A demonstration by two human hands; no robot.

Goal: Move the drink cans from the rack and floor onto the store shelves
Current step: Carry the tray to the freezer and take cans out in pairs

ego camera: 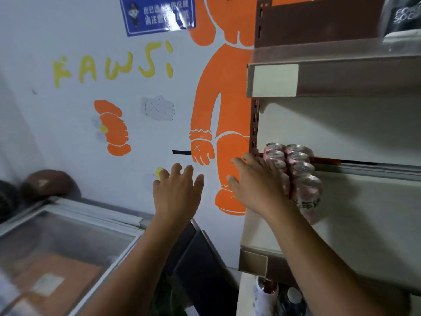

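Observation:
Several pink drink cans [298, 174] stand in two rows at the left end of a cream store shelf [364, 213]. My right hand [255, 183] is spread open against the left side of the cans, fingers straight, touching the near ones. My left hand [177, 192] hovers open in the air to the left of the shelf, in front of the painted wall, holding nothing. Both forearms reach up from the bottom of the view.
A glass-topped chest freezer [68, 247] sits low on the left below the wall mural. An upper shelf [341, 71] overhangs the cans, with a dark package [401, 17] on it. More bottles and cans [278, 297] stand on a lower shelf. A brown perforated upright [254, 133] edges the shelving.

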